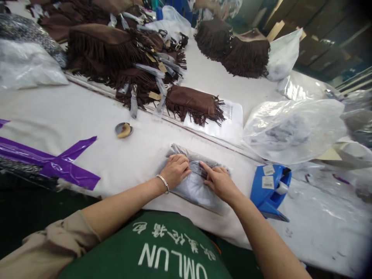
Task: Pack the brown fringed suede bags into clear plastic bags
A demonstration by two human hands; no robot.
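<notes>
A flat grey plastic-wrapped package (194,186) lies on the white table (87,112) right in front of me. My left hand (175,169), with a silver bracelet at the wrist, rests on the package's left end with its fingers curled and pressed down. My right hand (218,179) presses on the package's right side, the index finger stretched along the top fold and the other fingers bent. Neither hand lifts anything.
A blue tape dispenser (269,188) stands just right of my right hand. Brown fringed bags (110,50) are piled at the back, one (194,104) lying on a clear sleeve. Crumpled plastic bags (290,130) fill the right. Purple tape strips (58,162) lie left, a small tape roll (124,130) mid-table.
</notes>
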